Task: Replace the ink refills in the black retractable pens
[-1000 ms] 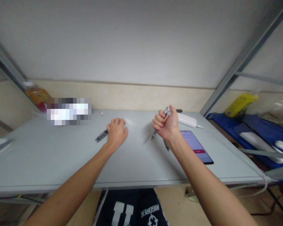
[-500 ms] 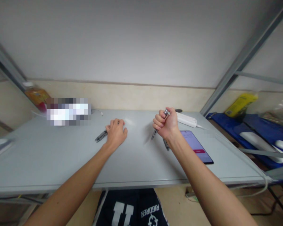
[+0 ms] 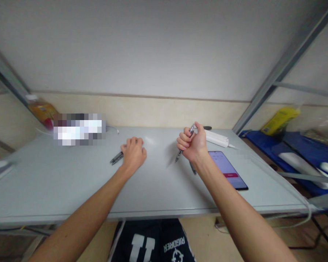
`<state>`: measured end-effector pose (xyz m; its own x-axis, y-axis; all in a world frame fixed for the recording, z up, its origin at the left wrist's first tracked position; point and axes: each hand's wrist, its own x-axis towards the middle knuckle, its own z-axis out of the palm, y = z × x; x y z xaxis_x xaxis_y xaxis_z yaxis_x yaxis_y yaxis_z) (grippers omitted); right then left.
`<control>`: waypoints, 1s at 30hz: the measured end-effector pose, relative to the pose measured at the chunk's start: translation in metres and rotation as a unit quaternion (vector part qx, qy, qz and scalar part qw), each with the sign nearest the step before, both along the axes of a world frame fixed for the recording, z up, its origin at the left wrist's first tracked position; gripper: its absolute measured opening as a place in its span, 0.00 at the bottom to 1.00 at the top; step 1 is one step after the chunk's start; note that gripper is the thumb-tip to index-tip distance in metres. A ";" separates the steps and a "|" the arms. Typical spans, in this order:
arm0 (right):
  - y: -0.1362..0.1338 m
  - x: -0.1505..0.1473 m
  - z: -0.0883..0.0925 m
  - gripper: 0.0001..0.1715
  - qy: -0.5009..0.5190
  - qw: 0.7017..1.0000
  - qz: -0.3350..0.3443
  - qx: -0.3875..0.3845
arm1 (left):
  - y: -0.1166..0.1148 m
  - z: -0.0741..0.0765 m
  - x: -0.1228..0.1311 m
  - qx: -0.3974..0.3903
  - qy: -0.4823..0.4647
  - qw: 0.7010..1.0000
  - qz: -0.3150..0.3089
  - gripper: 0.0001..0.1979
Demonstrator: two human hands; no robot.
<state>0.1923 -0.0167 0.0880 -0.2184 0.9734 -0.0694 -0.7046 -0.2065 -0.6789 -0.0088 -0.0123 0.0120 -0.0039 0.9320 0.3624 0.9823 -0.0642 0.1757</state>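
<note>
My right hand [image 3: 190,142] is wrapped round a grey click pen [image 3: 178,156], its tip slanting down to the left above the desk. The thumb is raised beside the pen's top end. Behind that wrist, another dark pen [image 3: 192,168] lies partly hidden on the desk. My left hand [image 3: 133,151] rests palm down with bent fingers spread over some grey pens [image 3: 116,158], whose ends stick out to its left. How many pens lie beneath the palm is hidden.
A phone with a lit screen [image 3: 226,169] lies by my right forearm. Behind it sits a white power strip [image 3: 217,138] with a cable. At the back left stand an orange bottle [image 3: 42,110] and a blurred-out object [image 3: 79,130]. A metal post [image 3: 251,105] rises at the right.
My right thumb has lifted slightly off the top of the pen. My left hand has barely shifted, and the pens lie as before.
</note>
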 end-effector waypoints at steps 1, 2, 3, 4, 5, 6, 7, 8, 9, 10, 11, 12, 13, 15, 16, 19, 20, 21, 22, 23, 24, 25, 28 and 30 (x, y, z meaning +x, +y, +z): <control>0.000 0.000 0.000 0.26 -0.005 1.000 0.000 0.003 | 0.000 0.000 0.000 0.000 0.002 1.000 0.002 0.12; 0.000 0.001 0.000 0.25 -0.010 1.000 0.000 0.006 | 0.000 0.000 0.000 0.000 0.004 1.000 0.004 0.12; 0.001 0.001 -0.001 0.25 -0.013 1.000 0.000 0.009 | 0.000 0.000 0.000 -0.001 0.004 1.000 0.006 0.12; 0.001 0.001 -0.001 0.25 -0.015 1.000 0.000 0.011 | 0.000 0.000 0.000 -0.003 0.003 1.000 0.007 0.12; 0.000 0.001 -0.001 0.25 -0.016 1.000 0.001 0.013 | 0.000 0.000 0.000 -0.005 0.002 1.000 0.008 0.12; 0.000 0.001 -0.001 0.26 -0.016 1.000 0.000 0.015 | 0.000 0.000 0.000 -0.006 0.001 1.000 0.008 0.12; 0.000 0.000 0.000 0.26 -0.016 1.000 0.000 0.016 | 0.000 0.000 0.000 -0.006 0.000 1.000 0.007 0.12; -0.001 0.000 0.000 0.27 -0.016 1.000 -0.001 0.014 | 0.000 0.000 -0.001 -0.005 0.000 1.000 0.007 0.12; -0.001 0.000 0.000 0.27 -0.015 1.000 0.000 0.011 | 0.001 0.000 -0.001 -0.002 0.000 1.000 0.007 0.12; -0.002 -0.001 0.001 0.26 -0.015 1.000 0.000 0.006 | 0.001 -0.001 -0.001 0.000 0.001 1.000 0.007 0.12; -0.002 -0.001 0.001 0.25 -0.013 1.000 0.001 0.001 | 0.001 -0.001 -0.001 0.001 0.001 1.000 0.007 0.12; -0.003 -0.001 0.002 0.24 -0.010 1.000 0.001 -0.004 | 0.001 -0.001 -0.001 0.001 0.002 1.000 0.010 0.12; -0.003 -0.001 0.002 0.23 -0.006 1.000 0.001 -0.008 | 0.001 -0.001 -0.001 0.001 0.004 1.000 0.012 0.12; -0.003 -0.001 0.003 0.23 0.001 1.000 0.000 -0.007 | 0.001 -0.001 -0.002 0.001 0.010 1.000 0.015 0.12; -0.003 -0.001 0.003 0.23 0.003 1.000 0.000 -0.004 | 0.001 -0.001 -0.002 0.002 0.014 1.000 0.016 0.12; -0.003 -0.001 0.002 0.24 0.002 1.000 -0.001 0.002 | 0.001 -0.002 -0.002 0.001 0.026 0.999 0.026 0.12; -0.003 -0.001 0.002 0.24 -0.001 1.000 -0.001 -0.001 | 0.001 -0.001 -0.002 -0.001 0.028 0.999 0.030 0.13; -0.003 -0.001 0.002 0.23 -0.002 1.000 -0.002 -0.003 | 0.001 -0.001 -0.002 -0.005 0.030 0.999 0.034 0.13; -0.003 -0.001 0.001 0.23 -0.003 1.000 -0.003 -0.005 | 0.001 -0.001 -0.003 -0.009 0.032 0.999 0.036 0.13; -0.003 -0.001 0.000 0.23 -0.003 1.000 -0.004 -0.006 | 0.001 0.000 -0.003 -0.011 0.034 0.999 0.038 0.13; -0.002 -0.001 0.000 0.23 -0.005 1.000 -0.005 -0.004 | 0.000 0.000 -0.003 -0.010 0.036 0.999 0.039 0.13; -0.002 0.000 -0.001 0.24 -0.007 1.000 -0.005 -0.001 | 0.000 0.001 -0.003 -0.010 0.038 0.998 0.040 0.13; -0.002 0.000 -0.002 0.26 -0.033 0.999 -0.008 -0.003 | 0.000 0.002 -0.003 -0.017 0.046 0.998 0.044 0.14; -0.002 -0.002 -0.003 0.23 -0.067 0.997 -0.017 -0.015 | 0.001 0.002 -0.004 -0.027 0.050 0.997 0.050 0.14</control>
